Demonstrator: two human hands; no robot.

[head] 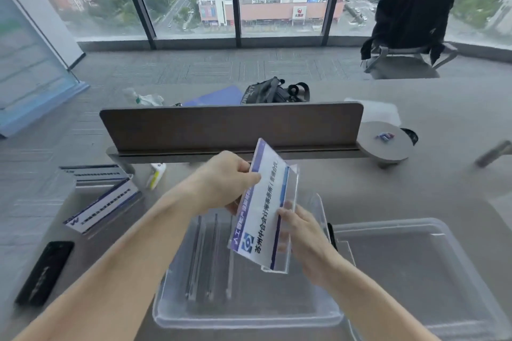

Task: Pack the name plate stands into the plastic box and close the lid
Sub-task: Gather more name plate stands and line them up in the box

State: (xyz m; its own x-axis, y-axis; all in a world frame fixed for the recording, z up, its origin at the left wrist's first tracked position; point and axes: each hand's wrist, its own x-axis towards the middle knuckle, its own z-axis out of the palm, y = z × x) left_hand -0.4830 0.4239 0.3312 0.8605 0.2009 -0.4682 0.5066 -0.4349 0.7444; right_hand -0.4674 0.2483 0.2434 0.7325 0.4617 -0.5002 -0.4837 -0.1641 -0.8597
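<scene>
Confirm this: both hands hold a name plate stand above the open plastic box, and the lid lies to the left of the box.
Wrong on one point. The head view shows the lid to the right of the plastic box, not left. Both the left hand and right hand do hold the name plate stand above it.

Grey table bears plastic box, lid, phone.

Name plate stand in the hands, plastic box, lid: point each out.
name plate stand (266, 210), head view, printed face.
plastic box (243, 322), head view, near rim.
lid (415, 266), head view, flat middle.
</scene>
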